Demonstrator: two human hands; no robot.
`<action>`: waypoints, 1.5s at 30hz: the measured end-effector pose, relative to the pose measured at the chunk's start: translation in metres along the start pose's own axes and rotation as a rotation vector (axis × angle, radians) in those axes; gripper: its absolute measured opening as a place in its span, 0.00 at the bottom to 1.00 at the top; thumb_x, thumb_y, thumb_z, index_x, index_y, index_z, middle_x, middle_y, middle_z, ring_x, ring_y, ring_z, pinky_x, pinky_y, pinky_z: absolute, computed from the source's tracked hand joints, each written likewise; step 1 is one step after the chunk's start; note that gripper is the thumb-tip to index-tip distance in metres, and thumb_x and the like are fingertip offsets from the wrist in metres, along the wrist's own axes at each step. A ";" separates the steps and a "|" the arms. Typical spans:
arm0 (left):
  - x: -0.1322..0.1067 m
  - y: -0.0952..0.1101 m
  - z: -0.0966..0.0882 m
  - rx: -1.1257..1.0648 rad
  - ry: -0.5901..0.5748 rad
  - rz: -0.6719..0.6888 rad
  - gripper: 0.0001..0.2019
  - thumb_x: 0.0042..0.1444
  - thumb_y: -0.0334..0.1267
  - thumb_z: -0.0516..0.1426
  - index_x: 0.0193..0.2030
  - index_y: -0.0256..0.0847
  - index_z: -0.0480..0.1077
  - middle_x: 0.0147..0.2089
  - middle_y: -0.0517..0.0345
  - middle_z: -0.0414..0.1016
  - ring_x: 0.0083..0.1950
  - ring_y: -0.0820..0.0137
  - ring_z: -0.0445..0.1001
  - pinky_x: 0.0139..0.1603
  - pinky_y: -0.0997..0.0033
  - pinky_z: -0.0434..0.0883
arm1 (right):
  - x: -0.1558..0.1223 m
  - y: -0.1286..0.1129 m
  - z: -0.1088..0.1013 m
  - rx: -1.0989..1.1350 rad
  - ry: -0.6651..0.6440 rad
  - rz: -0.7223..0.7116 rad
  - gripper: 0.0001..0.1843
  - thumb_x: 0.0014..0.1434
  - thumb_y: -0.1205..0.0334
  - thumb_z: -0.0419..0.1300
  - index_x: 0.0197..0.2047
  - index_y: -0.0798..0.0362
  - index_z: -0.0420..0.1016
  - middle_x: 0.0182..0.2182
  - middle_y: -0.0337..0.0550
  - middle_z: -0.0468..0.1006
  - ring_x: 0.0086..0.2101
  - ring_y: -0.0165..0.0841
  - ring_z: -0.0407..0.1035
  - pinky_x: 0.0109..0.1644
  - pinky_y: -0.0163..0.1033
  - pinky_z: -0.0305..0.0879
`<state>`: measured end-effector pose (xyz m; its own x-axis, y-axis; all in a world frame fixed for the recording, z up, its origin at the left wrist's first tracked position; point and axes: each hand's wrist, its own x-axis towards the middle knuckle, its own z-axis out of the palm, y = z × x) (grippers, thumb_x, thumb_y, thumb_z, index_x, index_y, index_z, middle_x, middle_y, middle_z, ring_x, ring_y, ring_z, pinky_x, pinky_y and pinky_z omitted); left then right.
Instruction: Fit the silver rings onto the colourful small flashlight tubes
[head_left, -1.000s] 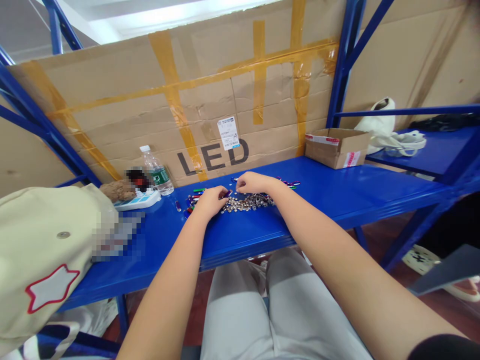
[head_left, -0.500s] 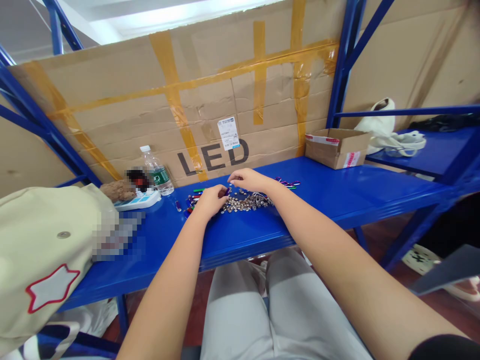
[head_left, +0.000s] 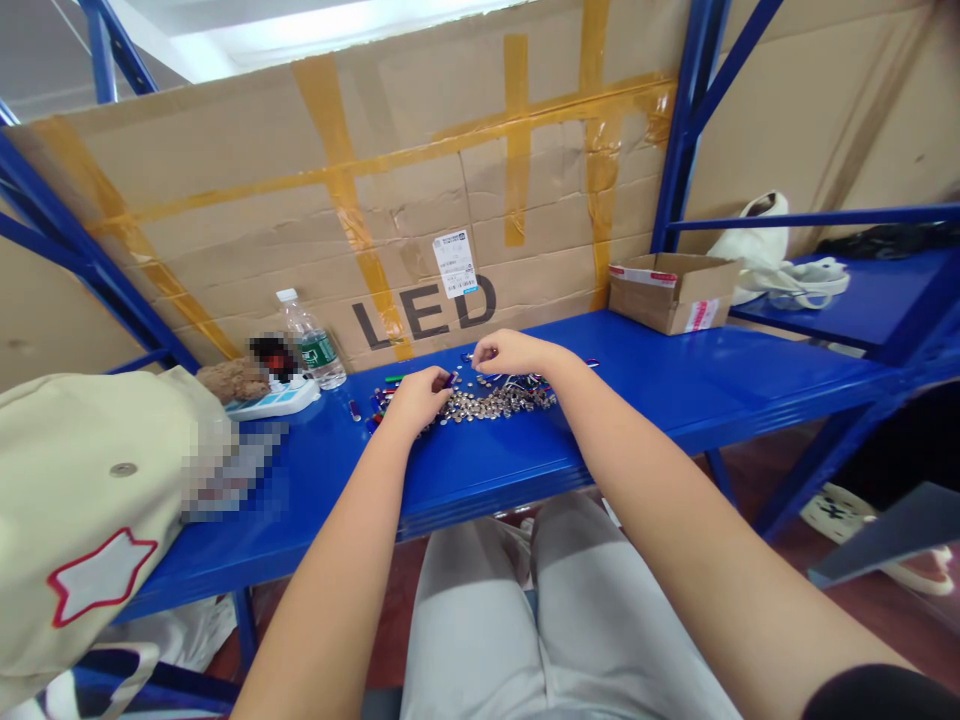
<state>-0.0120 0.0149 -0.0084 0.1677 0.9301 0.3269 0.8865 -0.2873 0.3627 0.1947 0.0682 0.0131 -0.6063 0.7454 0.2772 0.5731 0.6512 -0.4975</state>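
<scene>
My left hand [head_left: 421, 400] is closed in a pinch on a small dark purple-blue piece [head_left: 450, 380], at the left side of a heap of small round silver discs [head_left: 487, 404]. To its right, my right hand [head_left: 514, 354] hovers over the back of the heap with its fingertips pinched together. Something small and shiny shows by those fingertips, too small to name. Short coloured pieces [head_left: 381, 402] in red, green and blue lie beside my left hand and are partly hidden by it. More metallic and purple pieces [head_left: 536, 383] lie under my right wrist.
The blue table [head_left: 480, 460] bears a water bottle [head_left: 319, 350], a brown fluffy thing [head_left: 234, 380] and a cream bag [head_left: 90, 480] at left. An open cardboard box [head_left: 671, 292] stands at the back right. A tall cardboard sheet [head_left: 420, 190] walls off the back.
My right hand has moved to the right, away from my left hand. The left hand still pinches the small purple-blue piece in nearly the same place.
</scene>
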 end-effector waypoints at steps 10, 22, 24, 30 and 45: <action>0.003 -0.005 0.003 0.036 -0.016 0.032 0.09 0.55 0.34 0.59 0.44 0.39 0.74 0.45 0.51 0.79 0.47 0.61 0.76 0.48 0.66 0.71 | -0.019 0.007 -0.007 -0.177 -0.182 0.121 0.14 0.51 0.66 0.61 0.41 0.51 0.82 0.38 0.40 0.82 0.34 0.32 0.73 0.38 0.34 0.64; 0.002 0.000 0.003 0.042 -0.053 0.087 0.10 0.55 0.33 0.58 0.44 0.40 0.74 0.45 0.52 0.79 0.46 0.62 0.76 0.50 0.64 0.70 | -0.007 0.006 0.009 -0.071 0.099 0.048 0.09 0.56 0.65 0.59 0.38 0.56 0.79 0.35 0.45 0.81 0.34 0.32 0.71 0.37 0.33 0.62; 0.001 0.001 0.003 0.020 -0.065 0.123 0.10 0.55 0.33 0.58 0.44 0.41 0.74 0.46 0.53 0.79 0.47 0.63 0.75 0.50 0.65 0.70 | -0.005 0.003 0.012 0.020 0.154 0.009 0.10 0.58 0.62 0.58 0.39 0.57 0.78 0.35 0.45 0.80 0.34 0.30 0.70 0.37 0.33 0.62; 0.001 0.000 0.005 -0.114 -0.042 0.149 0.10 0.55 0.37 0.58 0.43 0.40 0.75 0.45 0.55 0.79 0.44 0.64 0.76 0.47 0.67 0.71 | -0.004 -0.007 0.020 0.048 0.146 0.016 0.07 0.60 0.65 0.56 0.39 0.57 0.74 0.34 0.43 0.77 0.32 0.29 0.66 0.35 0.32 0.59; -0.001 0.000 -0.003 -0.530 -0.085 -0.145 0.16 0.58 0.47 0.56 0.48 0.40 0.75 0.44 0.53 0.79 0.41 0.66 0.76 0.32 0.73 0.74 | -0.007 -0.006 0.016 -0.038 0.095 -0.110 0.07 0.60 0.67 0.55 0.38 0.56 0.75 0.31 0.42 0.77 0.32 0.30 0.67 0.36 0.33 0.58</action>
<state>-0.0129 0.0137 -0.0060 0.1137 0.9775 0.1777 0.5681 -0.2107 0.7955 0.1869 0.0563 0.0009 -0.6132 0.6778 0.4055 0.5275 0.7336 -0.4285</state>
